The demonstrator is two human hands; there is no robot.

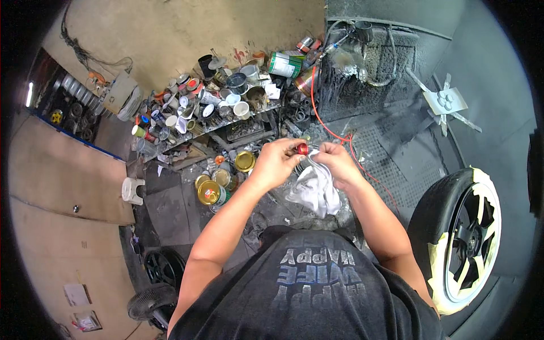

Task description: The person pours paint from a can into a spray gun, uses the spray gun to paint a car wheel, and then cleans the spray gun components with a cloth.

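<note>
Left grip (276, 164) pinches a small red cylinder (302, 149), seemingly for steadiness; right grip (340, 164) clasps a draped white fabric cloth (315, 191).

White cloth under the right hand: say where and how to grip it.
Best to gather the loose lower folds of the white cloth from its left side, probably with a full-palm grip: it hangs limp and bunched from the right hand, with space between it and the left forearm.

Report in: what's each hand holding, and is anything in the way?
Left hand gripping small red item. Right hand pinching white cloth, hanging loose. Red hose crosses floor beyond right hand.
</note>
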